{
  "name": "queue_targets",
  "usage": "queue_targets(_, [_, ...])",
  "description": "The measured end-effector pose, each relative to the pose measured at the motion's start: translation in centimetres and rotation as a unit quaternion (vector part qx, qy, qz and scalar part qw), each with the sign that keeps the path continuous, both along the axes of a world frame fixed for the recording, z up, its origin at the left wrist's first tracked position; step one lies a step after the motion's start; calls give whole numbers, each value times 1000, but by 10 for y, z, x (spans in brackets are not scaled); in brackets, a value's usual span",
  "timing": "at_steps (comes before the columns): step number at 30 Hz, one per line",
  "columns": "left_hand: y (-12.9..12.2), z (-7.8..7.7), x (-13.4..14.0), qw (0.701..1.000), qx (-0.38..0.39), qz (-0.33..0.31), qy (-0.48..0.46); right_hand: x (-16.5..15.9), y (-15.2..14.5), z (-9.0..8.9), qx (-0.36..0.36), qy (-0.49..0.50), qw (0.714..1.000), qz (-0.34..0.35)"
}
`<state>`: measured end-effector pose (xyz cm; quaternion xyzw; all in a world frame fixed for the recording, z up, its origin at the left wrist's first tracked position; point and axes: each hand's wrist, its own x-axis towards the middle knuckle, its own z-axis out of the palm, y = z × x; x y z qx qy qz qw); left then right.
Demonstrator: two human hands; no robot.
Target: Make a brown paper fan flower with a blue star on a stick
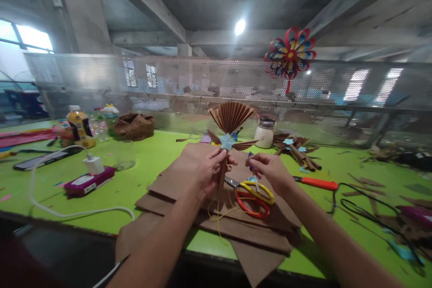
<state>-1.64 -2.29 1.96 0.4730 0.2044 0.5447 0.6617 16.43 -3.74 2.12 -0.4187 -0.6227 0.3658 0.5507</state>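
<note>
My left hand (211, 168) is closed around the stem of a brown paper craft. Its pleated paper fan (232, 117) stands upright above the fingers, with a light blue paper star (227, 141) at its base and narrow folded pieces to both sides. Just to the right, my right hand (270, 168) pinches a thin pale stick with a dark blue end (255, 182); its exact kind is unclear. Scissors (254, 198) with one yellow and one red handle lie below the hands on stacked brown paper sheets (168, 189). A loose yellow thread (219, 218) trails under the craft.
On the green table (145, 184) stand a purple power strip (89, 182) with a white charger, a clear cup (124, 155), a yellow bottle (80, 128) and a white jar (265, 132). At right lie an orange-handled tool (319, 183), black cable (378, 216) and finished-looking paper crafts (299, 150).
</note>
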Motion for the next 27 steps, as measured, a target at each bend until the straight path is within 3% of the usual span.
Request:
queue_targets(3, [2, -1, -1, 1000, -4, 21, -3, -14, -5, -7, 16, -82, 996, 33])
queue_targets(8, [2, -2, 1, 1000, -3, -27, -11, -37, -16, -13, 112, -191, 975, 14])
queue_targets(13, [0, -1, 1, 999, -17, -31, -12, -49, -22, -18, 172, -170, 970, 8])
queue_targets(21, [-2, 1, 0, 1000, -11, -17, -23, -49, -26, -25, 197, -291, 936, 19])
queue_targets(27, [2, 0, -2, 999, -13, -3, -43, -55, -43, -24, 169, -363, 909, 112])
